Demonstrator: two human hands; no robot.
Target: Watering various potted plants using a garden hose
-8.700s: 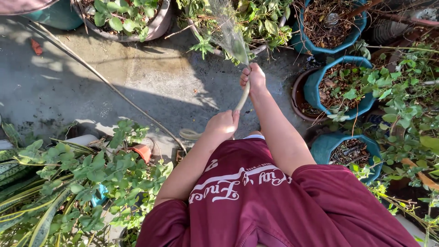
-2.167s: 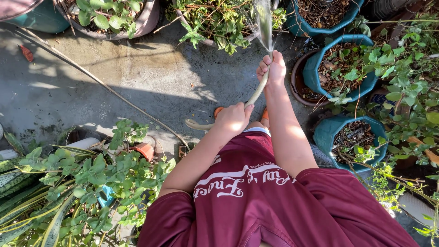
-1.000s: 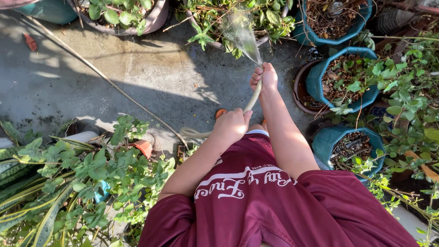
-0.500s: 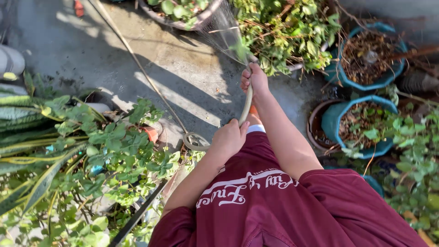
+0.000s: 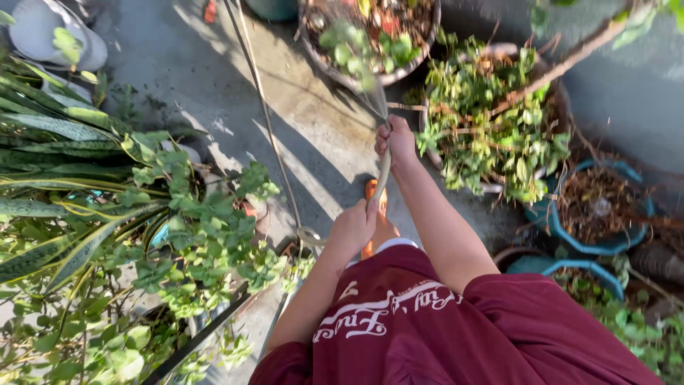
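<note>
head view: right hand is gripping the tip of the pale beige rubber hose, fingers curled tight round it, thumb seemingly pressing the mouth. left hand is closing fully round the same hose lower down, near the maroon shirt. hose is running between both hands over the grey concrete floor. water is fanning out toward the wide round pot of small green plants at top. judging progress: that pot is getting wet now; the leafy bush pot and blue-rimmed pot of dry twigs are looking dry, likely pending.
</note>
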